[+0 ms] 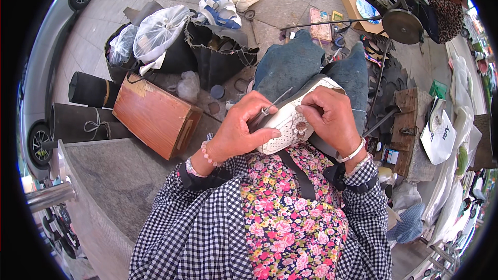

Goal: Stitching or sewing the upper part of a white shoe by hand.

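Shoe (282,127), white and perforated, lies sole-down or tilted (cannot tell which) at the person's lap, between both hands, above the floral apron (295,218). Left hand (243,124): grip closed around a pointed metal tool (266,110), thumb at the shoe. Right hand (330,116): grip pinched, fingertips at the shoe's upper; anything between them too small to tell.
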Demonstrator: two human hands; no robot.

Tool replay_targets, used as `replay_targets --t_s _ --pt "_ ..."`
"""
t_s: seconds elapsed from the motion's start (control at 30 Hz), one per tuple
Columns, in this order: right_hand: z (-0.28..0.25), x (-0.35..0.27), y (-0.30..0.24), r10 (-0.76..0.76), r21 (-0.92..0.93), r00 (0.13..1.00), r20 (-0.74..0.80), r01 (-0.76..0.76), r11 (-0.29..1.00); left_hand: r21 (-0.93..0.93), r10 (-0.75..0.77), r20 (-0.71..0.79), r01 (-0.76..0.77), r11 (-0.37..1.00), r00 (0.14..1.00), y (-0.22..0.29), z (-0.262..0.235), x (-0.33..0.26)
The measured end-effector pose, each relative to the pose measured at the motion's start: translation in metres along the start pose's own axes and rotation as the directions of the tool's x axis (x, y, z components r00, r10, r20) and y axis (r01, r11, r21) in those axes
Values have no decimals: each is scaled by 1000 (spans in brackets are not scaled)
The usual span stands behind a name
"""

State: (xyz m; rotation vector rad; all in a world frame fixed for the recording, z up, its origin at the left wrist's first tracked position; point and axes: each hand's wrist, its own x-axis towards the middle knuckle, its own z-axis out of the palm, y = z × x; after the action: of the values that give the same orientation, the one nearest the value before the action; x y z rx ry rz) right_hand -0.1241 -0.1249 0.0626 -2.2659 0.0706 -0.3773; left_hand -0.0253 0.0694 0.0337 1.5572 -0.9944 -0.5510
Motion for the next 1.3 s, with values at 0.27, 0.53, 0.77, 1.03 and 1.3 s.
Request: replay_targets --t_s 0.27,0.53,0.77,1.03,1.3 --pt "3 -4 2 101 117 994 -46 -95 989 68 49 14 -50 996 999 -1 0 1" --pt "8 -12 6 175 146 979 -105 -158 976 26 2 17 -3 1000 1000 -3 3 2" --pt "11 -13 10 167 160 976 -141 -144 977 13 -12 34 12 1000 999 -3 4 1" --pt "14 -14 12 197 189 968 -158 -166 968 35 -101 -9 101 994 995 4 7 3" --pt "13 -13 12 223 182 965 -141 -196 963 55 26 60 -29 998 998 -4 5 3"
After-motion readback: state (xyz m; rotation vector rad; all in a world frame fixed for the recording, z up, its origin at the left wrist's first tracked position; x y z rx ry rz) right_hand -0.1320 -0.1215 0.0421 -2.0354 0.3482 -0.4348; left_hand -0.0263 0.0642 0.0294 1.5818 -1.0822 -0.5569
